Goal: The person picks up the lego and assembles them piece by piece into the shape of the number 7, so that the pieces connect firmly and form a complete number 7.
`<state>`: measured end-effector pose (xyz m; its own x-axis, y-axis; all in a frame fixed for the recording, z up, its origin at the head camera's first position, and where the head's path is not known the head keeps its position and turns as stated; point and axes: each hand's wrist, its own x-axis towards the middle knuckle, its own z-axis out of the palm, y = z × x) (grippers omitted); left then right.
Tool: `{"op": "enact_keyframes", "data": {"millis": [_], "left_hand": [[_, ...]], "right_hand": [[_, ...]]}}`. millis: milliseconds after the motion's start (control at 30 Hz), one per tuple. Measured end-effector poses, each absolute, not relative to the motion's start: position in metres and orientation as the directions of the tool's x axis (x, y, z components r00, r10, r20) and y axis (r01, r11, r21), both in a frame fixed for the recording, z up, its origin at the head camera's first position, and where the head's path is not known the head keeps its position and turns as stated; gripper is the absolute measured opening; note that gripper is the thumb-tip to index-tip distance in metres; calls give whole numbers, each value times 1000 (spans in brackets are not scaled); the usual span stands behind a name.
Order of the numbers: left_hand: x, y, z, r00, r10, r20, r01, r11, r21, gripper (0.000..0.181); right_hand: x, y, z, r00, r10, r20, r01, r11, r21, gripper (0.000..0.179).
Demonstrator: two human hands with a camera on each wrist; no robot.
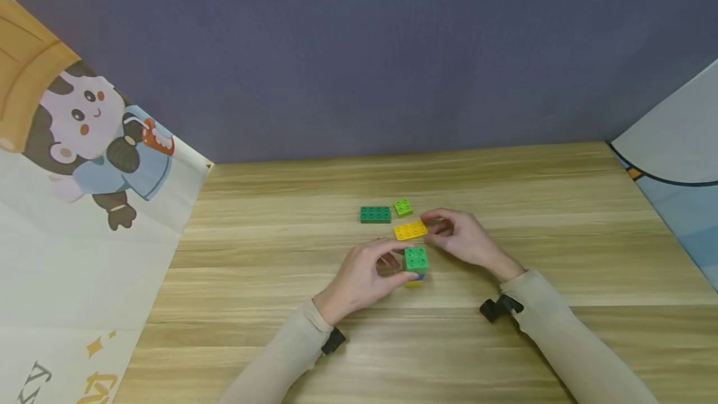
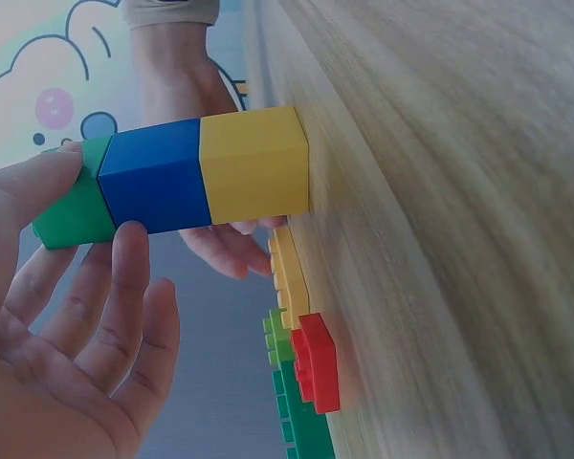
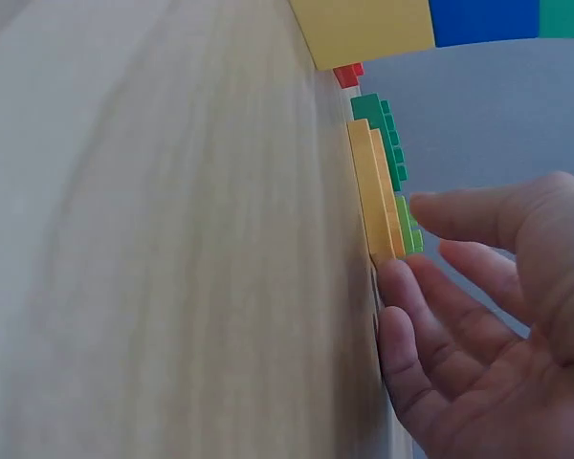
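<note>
My left hand (image 1: pixel 361 276) holds a stack of toy building bricks (image 1: pixel 416 259) upright between thumb and fingers, gripping near its top. In the left wrist view the stack has a green brick (image 2: pixel 77 196) on top, a blue brick (image 2: pixel 158 177) in the middle and a yellow brick (image 2: pixel 253 163) at the bottom, close to the tabletop. My right hand (image 1: pixel 462 235) is at the right end of a flat yellow-orange brick (image 1: pixel 411 230). In the right wrist view its fingertips (image 3: pixel 397 273) are right by that end, with thumb and fingers apart.
Behind the flat brick lie a dark green brick (image 1: pixel 375 214) and a small lime brick (image 1: pixel 403 207). A red brick (image 2: pixel 318 363) shows in the left wrist view; my left hand hides it from the head view. The wooden table (image 1: pixel 269 204) meets a grey-blue panel (image 1: pixel 359 67) behind.
</note>
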<state>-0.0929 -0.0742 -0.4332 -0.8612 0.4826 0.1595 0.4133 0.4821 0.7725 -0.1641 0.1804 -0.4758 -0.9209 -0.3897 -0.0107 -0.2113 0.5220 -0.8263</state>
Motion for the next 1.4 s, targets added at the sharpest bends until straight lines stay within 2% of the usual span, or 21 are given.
{"op": "enact_keyframes", "data": {"millis": [533, 867, 1400], "left_hand": [[-91, -78, -432, -860, 488, 149, 401, 468, 787, 45], [-88, -79, -431, -857, 493, 151, 405, 462, 789, 45], [-85, -80, -430, -843, 513, 160, 421, 445, 791, 46]], "right_hand": [[-165, 173, -475, -923, -378, -64, -181, 577, -797, 46], [-161, 165, -474, -927, -375, -23, -247, 655, -714, 43], [-153, 168, -472, -943, -331, -39, -189, 627, -756, 36]]}}
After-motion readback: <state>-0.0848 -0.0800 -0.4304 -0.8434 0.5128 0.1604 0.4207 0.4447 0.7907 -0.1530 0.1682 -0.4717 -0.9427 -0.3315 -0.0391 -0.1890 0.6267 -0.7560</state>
